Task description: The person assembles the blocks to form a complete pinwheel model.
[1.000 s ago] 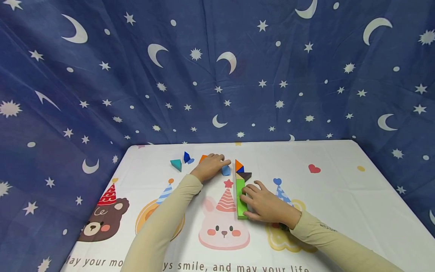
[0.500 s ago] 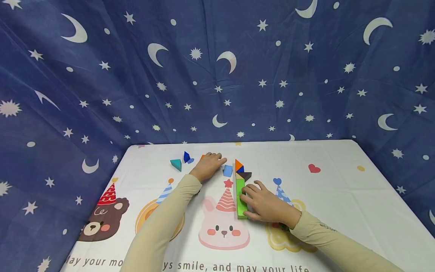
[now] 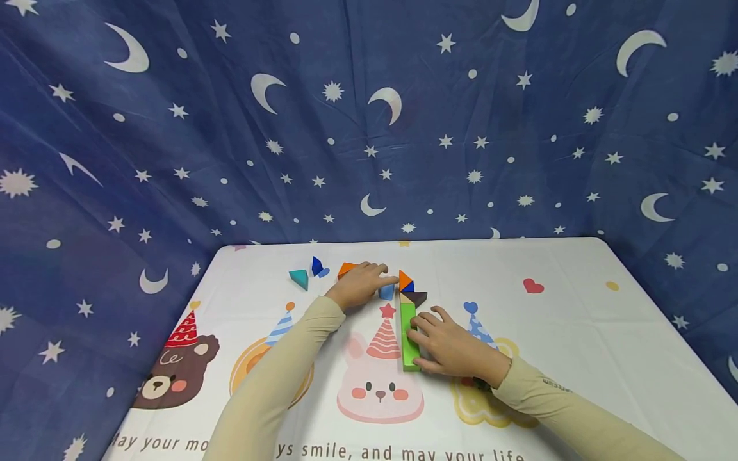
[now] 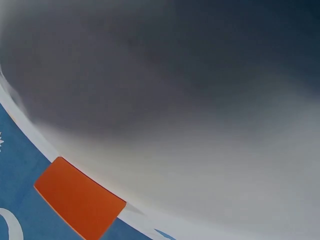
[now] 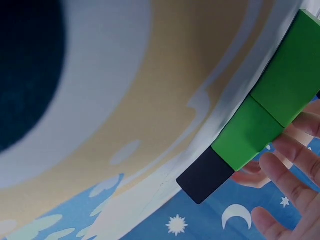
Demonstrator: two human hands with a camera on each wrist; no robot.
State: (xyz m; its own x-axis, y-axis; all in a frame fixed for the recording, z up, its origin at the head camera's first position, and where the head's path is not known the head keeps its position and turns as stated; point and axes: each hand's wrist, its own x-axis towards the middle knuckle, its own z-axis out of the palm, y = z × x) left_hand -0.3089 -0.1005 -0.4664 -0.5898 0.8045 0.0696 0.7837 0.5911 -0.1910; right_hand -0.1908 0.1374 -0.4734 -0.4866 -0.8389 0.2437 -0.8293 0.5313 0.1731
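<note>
Two bright green blocks [image 3: 409,336] lie end to end in a column. Above them come a dark trapezoid block [image 3: 416,298], a small tan triangle [image 3: 406,298], a blue piece [image 3: 409,287] and an orange triangle [image 3: 405,280]. My right hand [image 3: 452,342] rests its spread fingertips along the right side of the green blocks [image 5: 287,80]. Over a light blue block [image 3: 386,292] reaches my left hand [image 3: 360,285], a finger crossing its top edge near the orange triangle; whether it touches the block I cannot tell. Behind its knuckles an orange block [image 3: 346,269] is partly hidden.
A teal block [image 3: 299,278] and a dark blue block [image 3: 317,266] lie at the back left. The white tablecloth [image 3: 576,320] carries printed animals and hearts. A blue curtain [image 3: 369,128] with moons and stars stands behind the table's back edge.
The light blue block shifted slightly right, toward the column. My left hand drew back left, uncovering it, then came right over it again. My right hand stays put.
</note>
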